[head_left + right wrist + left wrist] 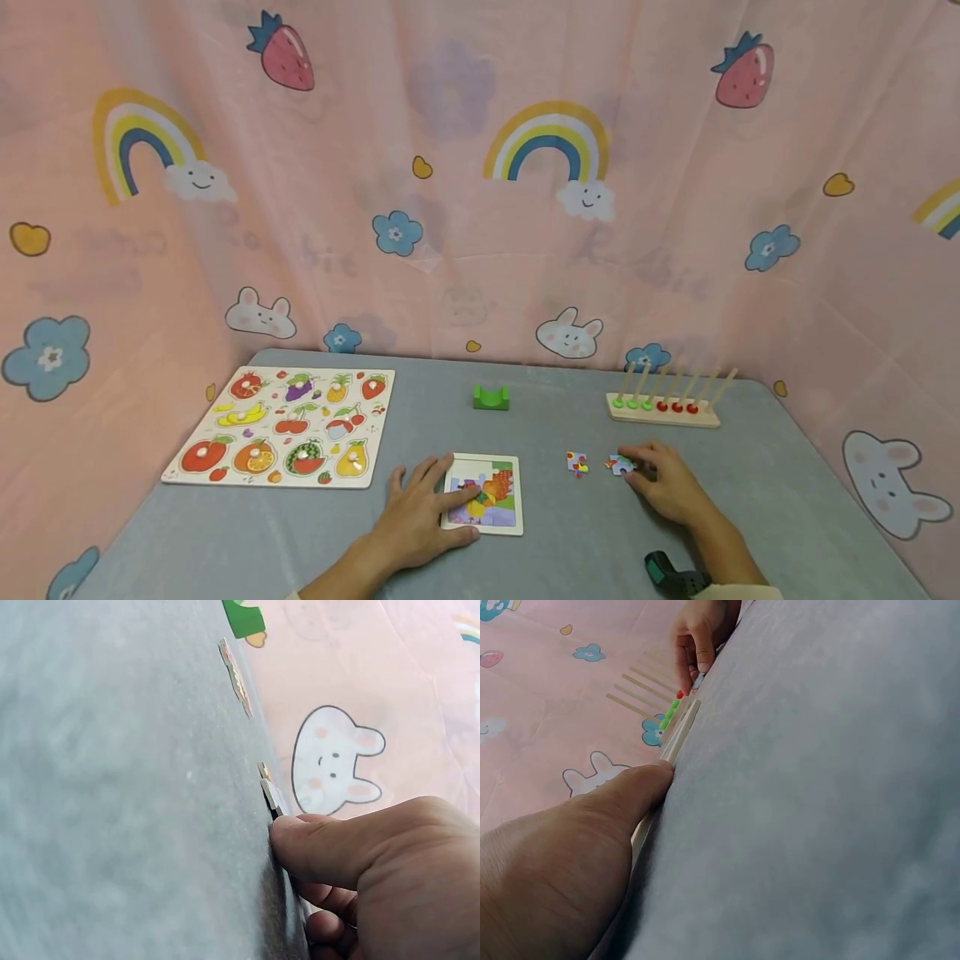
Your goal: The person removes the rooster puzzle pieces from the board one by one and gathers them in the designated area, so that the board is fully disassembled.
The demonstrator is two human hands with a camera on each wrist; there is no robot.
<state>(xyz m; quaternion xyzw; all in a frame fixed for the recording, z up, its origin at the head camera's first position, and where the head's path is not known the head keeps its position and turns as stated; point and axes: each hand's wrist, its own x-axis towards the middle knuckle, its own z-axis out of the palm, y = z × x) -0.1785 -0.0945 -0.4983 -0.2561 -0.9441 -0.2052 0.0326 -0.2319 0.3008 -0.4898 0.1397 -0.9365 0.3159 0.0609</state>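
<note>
Right hand: fingers and thumb pinching one jigsaw piece by its right side. Left hand: fingers spread, unclenched, resting across the framed puzzle, which bears a fruit picture. Second jigsaw piece: on the grey surface, between framed puzzle and pinched piece. Green notched block: beyond the framed puzzle. Counting rack: wooden, rods upright, green and red beads, beyond the right hand. Fruit board: white, far left. Backdrop: pink, printed with rainbows and rabbits.
</note>
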